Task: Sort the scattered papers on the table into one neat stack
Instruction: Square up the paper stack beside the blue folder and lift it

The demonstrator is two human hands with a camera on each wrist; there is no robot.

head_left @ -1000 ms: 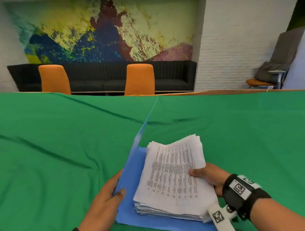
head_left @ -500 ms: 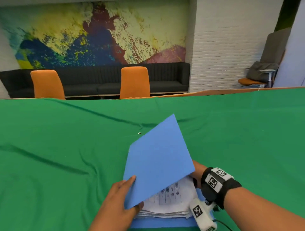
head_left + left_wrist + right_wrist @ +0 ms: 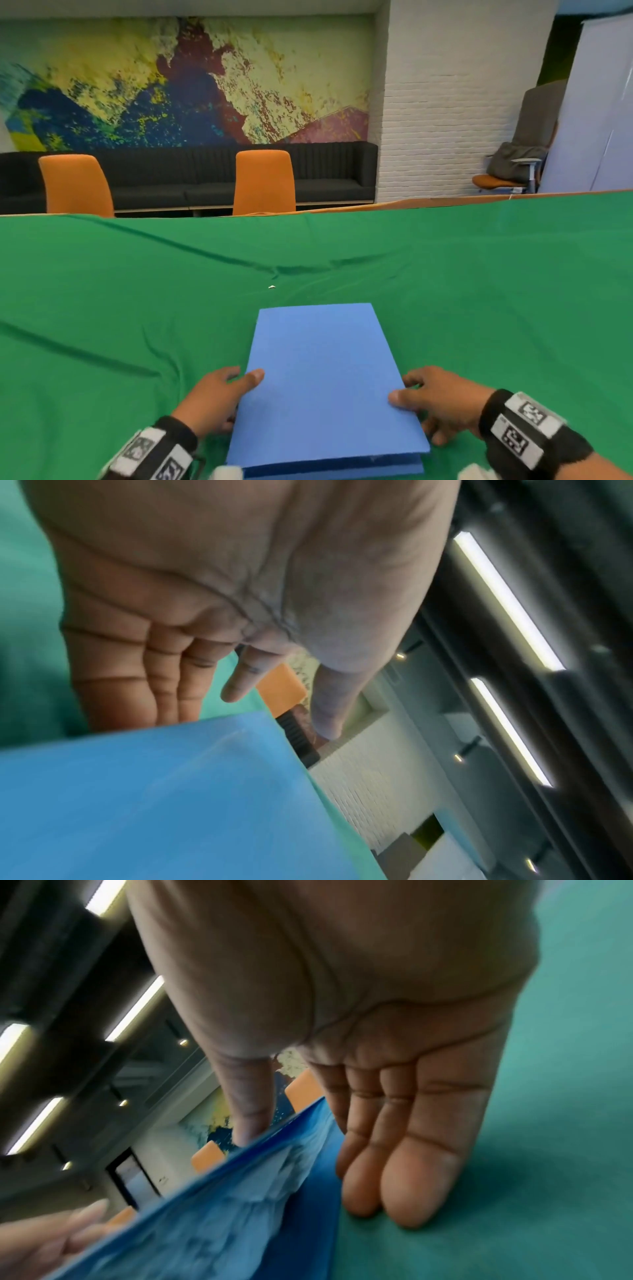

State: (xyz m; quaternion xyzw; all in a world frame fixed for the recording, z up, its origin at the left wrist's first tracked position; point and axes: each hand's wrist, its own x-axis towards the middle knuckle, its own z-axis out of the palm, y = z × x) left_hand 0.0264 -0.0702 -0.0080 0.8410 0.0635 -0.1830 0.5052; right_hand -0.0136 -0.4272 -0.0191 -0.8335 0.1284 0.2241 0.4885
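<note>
At 6 o'clock on the cloth (image 3: 137, 291) lay the closed folder (image 3: 325, 377) with papers (image 3: 246, 1191) between its covers, the left hand (image 3: 212, 401) at its 9 o'clock edge and the right hand (image 3: 442, 401) at 3 o'clock, both straight-fingered, thumbs resting on the top cover, clasping nothing; a scrap (image 3: 272, 287) lay beyond at 12.

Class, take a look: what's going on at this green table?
A person has a closed blue folder lying on the green tablecloth. The left hand and right hand flank its long edges, thumbs resting on the cover, fingers straight. Pale paper sheets show between the covers.
</note>
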